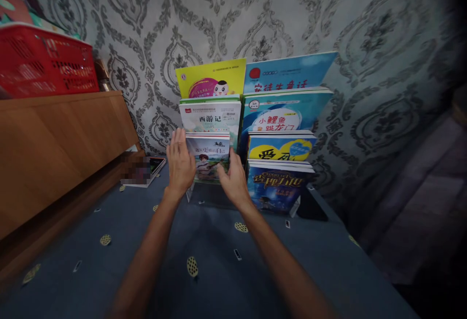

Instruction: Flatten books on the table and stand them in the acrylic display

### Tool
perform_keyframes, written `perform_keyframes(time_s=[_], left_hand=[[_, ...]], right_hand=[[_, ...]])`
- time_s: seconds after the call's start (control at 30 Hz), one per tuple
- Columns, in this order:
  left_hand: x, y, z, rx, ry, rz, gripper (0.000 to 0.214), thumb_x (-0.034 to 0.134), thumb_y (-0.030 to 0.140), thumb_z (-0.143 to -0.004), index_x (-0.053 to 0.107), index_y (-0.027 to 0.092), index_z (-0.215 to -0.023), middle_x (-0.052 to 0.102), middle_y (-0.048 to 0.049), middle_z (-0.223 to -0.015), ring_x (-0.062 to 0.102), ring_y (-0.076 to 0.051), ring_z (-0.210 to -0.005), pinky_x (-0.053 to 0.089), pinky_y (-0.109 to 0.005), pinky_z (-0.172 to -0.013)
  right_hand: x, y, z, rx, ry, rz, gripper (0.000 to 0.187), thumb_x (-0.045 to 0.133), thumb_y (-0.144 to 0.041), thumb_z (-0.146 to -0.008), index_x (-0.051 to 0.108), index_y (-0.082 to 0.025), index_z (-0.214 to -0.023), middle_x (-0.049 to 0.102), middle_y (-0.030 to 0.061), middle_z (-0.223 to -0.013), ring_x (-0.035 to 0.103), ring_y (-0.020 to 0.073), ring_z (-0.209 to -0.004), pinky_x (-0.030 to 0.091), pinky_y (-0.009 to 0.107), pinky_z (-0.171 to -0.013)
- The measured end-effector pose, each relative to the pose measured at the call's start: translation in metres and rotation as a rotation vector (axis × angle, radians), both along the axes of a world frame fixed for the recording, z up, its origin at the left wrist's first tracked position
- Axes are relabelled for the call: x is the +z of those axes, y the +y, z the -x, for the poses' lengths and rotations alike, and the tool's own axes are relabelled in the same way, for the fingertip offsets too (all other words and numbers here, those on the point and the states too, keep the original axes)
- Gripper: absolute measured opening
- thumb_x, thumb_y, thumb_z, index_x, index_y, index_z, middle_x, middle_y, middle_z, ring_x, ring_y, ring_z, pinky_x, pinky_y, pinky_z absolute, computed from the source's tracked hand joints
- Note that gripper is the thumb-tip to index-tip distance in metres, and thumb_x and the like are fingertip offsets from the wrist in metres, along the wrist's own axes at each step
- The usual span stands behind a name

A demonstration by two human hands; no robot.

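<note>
My left hand (179, 161) lies along the left edge of the front books, its fingers stretched upward. At their right edge is my right hand (233, 175), thumb across the cover and fingers along the side. Between them they hold a small paperback book (209, 158), whose cover shows a figure with a guitar, and the thin books right behind it. A white-green book (209, 115) and a yellow book (215, 76) rise behind, in the left row of a dark book rack (207, 195). Part of each hand's grip is hidden.
The right row holds a dark blue book (275, 192), a yellow-and-blue book (280, 148), a teal book (284, 110) and a tall blue book (292, 68). Another book (155, 167) lies left on the blue patterned cloth (146, 251). A red basket (47, 61) sits on a wooden cabinet (65, 149).
</note>
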State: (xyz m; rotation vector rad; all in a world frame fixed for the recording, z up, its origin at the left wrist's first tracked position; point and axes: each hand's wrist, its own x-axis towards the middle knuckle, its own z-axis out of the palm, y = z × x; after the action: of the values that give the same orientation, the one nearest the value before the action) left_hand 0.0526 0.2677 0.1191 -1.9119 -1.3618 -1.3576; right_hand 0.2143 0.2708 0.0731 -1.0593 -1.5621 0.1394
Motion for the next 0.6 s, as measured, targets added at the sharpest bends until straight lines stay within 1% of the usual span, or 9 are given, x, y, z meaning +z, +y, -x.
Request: perform_keyframes(time_s=[0.1, 0.17, 0.27, 0.33, 0.47, 0.6], left_hand=[[0.014, -0.002, -0.006, 0.057, 0.133, 0.063, 0.067, 0.036, 0.006, -0.089, 0.03, 0.016, -0.155, 0.037, -0.016, -0.161, 0.025, -0.027, -0.154, 0.023, -0.059, -0.123], [0.018, -0.002, -0.009, 0.065, 0.186, 0.101, 0.065, 0.037, 0.005, -0.087, 0.036, 0.015, -0.152, 0.042, -0.0162, -0.158, 0.03, -0.028, -0.152, 0.023, -0.06, -0.122], [0.019, 0.002, -0.01, 0.058, 0.187, 0.108, 0.061, 0.038, 0.005, -0.086, 0.045, 0.013, -0.146, 0.05, -0.0164, -0.152, 0.037, -0.029, -0.147, 0.028, -0.057, -0.12], [0.018, 0.004, -0.01, 0.051, 0.164, 0.096, 0.059, 0.04, 0.006, -0.085, 0.048, 0.014, -0.143, 0.052, -0.016, -0.149, 0.041, -0.028, -0.144, 0.03, -0.054, -0.119], [0.018, 0.006, -0.01, 0.041, 0.142, 0.085, 0.057, 0.041, 0.006, -0.085, 0.051, 0.016, -0.14, 0.054, -0.0161, -0.146, 0.044, -0.028, -0.141, 0.031, -0.053, -0.118], [0.019, 0.006, -0.011, 0.044, 0.146, 0.086, 0.055, 0.041, 0.006, -0.085, 0.052, 0.016, -0.138, 0.055, -0.0162, -0.145, 0.045, -0.029, -0.14, 0.031, -0.052, -0.117]], right_hand=[[0.002, -0.001, -0.002, 0.013, -0.03, 0.016, 0.073, 0.048, -0.028, -0.092, 0.025, -0.018, -0.16, 0.055, 0.0202, -0.136, 0.058, 0.0331, -0.119, 0.053, 0.054, -0.097], [0.003, -0.001, -0.003, 0.008, -0.046, 0.016, 0.072, 0.048, -0.028, -0.092, 0.027, -0.017, -0.159, 0.055, 0.0209, -0.136, 0.057, 0.0336, -0.121, 0.052, 0.054, -0.099], [0.003, -0.001, -0.003, -0.01, -0.05, -0.006, 0.072, 0.048, -0.027, -0.091, 0.028, -0.016, -0.159, 0.056, 0.02, -0.137, 0.056, 0.0339, -0.123, 0.05, 0.055, -0.102], [0.003, -0.001, -0.003, -0.019, -0.047, -0.014, 0.073, 0.049, -0.026, -0.09, 0.027, -0.016, -0.159, 0.056, 0.0194, -0.137, 0.057, 0.0341, -0.122, 0.051, 0.055, -0.101], [0.002, -0.002, -0.002, -0.033, -0.059, -0.017, 0.072, 0.048, -0.027, -0.091, 0.028, -0.015, -0.158, 0.056, 0.02, -0.137, 0.057, 0.035, -0.124, 0.049, 0.058, -0.104], [0.002, -0.001, -0.003, -0.028, -0.066, -0.006, 0.069, 0.047, -0.029, -0.092, 0.031, -0.013, -0.157, 0.055, 0.0206, -0.139, 0.054, 0.0338, -0.129, 0.046, 0.056, -0.108]])
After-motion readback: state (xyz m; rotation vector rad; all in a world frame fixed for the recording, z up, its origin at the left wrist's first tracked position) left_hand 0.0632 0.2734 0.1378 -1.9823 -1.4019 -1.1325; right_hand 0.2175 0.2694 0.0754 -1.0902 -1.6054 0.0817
